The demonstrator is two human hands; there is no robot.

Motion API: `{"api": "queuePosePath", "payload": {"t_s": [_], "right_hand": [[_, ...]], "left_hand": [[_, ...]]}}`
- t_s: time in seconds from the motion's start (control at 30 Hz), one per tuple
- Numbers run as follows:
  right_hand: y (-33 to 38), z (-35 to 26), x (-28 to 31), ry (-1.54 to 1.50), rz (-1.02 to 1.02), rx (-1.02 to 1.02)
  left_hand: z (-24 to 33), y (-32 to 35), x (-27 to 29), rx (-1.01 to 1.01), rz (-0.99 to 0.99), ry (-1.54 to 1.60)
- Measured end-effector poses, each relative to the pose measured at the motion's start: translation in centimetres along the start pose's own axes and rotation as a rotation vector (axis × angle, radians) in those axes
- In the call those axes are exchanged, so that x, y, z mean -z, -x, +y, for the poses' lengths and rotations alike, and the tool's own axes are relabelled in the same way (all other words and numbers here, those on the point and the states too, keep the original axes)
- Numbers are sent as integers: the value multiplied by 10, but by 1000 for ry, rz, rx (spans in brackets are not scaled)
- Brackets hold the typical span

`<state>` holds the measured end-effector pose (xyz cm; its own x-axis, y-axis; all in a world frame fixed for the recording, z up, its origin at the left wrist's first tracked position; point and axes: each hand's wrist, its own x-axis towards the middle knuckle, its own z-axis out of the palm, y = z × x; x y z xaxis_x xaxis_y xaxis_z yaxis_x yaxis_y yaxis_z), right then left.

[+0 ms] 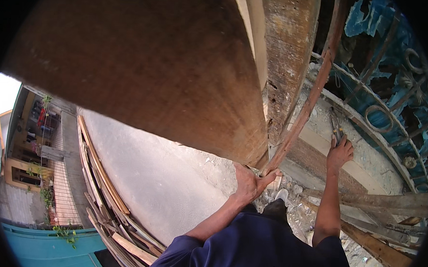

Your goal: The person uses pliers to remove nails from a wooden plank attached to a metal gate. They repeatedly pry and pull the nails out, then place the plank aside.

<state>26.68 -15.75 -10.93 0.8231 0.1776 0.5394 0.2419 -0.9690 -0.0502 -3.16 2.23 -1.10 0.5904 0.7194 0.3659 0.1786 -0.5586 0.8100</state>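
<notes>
A wide brown wooden board (149,72) fills the upper left and middle, its narrow lower end close to me. My left hand (250,181) is closed at that end, thumb stretched to the right beside a thin reddish-brown wooden strip (308,102); most of its fingers are hidden. Farther right, my right hand (340,152) has its fingers closed around the handles of a pair of pliers (336,123), whose jaws point away from me over a dusty concrete ledge (368,153). A worn, paint-flecked plank (287,50) stands just right of the board.
Metal grillwork with rings (379,118) and torn blue sheeting (370,18) lies at the right. Old timber (380,202) crosses the lower right above rubble (299,210). A pile of long wooden strips (116,203) lies at left on the grey pavement (148,178), near a teal gate (53,246).
</notes>
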Motion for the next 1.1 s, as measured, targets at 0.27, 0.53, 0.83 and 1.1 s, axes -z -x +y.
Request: {"api": "queuePosePath", "payload": {"t_s": [0.27, 0.53, 0.83, 1.1], "right_hand": [[1, 1, -1, 73, 4, -15], [-1, -5, 5, 56, -84, -47], [2, 2, -4, 70, -17, -21], [-3, -1, 6, -54, -66, -64]], "left_hand": [[16, -10, 12, -10, -7, 56], [3, -4, 6, -39, 15, -38], [5, -7, 5, -31, -24, -31], [-5, 0, 0, -38, -43, -121]]}}
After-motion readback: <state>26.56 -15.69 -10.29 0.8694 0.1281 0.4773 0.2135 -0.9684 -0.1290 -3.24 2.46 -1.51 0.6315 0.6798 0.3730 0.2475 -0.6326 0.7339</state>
